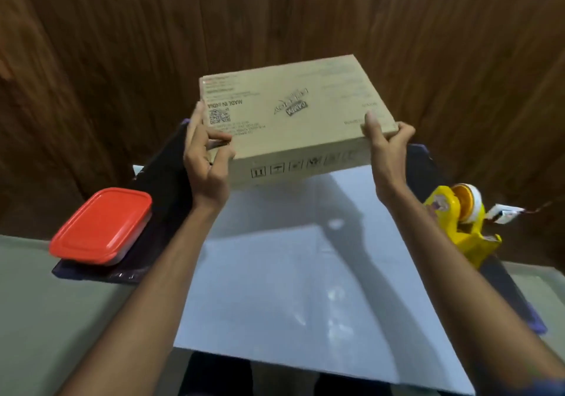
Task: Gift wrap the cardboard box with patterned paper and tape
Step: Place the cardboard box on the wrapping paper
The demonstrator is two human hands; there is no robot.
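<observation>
- A wall point(122, 44) of dark brown wood panels with vertical grain fills the background.
- A pale grey-green tabletop point(46, 319) spreads across the foreground.
- Soft light from above leaves glossy reflections and shadows on the surface.

We note: tan cardboard box point(293, 120) w/ black print; glossy white sheet point(305, 273), no pattern visible; red lid point(101, 226); yellow tape dispenser point(461, 221); dark purple mat point(165, 163); brown wood-grain wall point(275, 13).
</observation>
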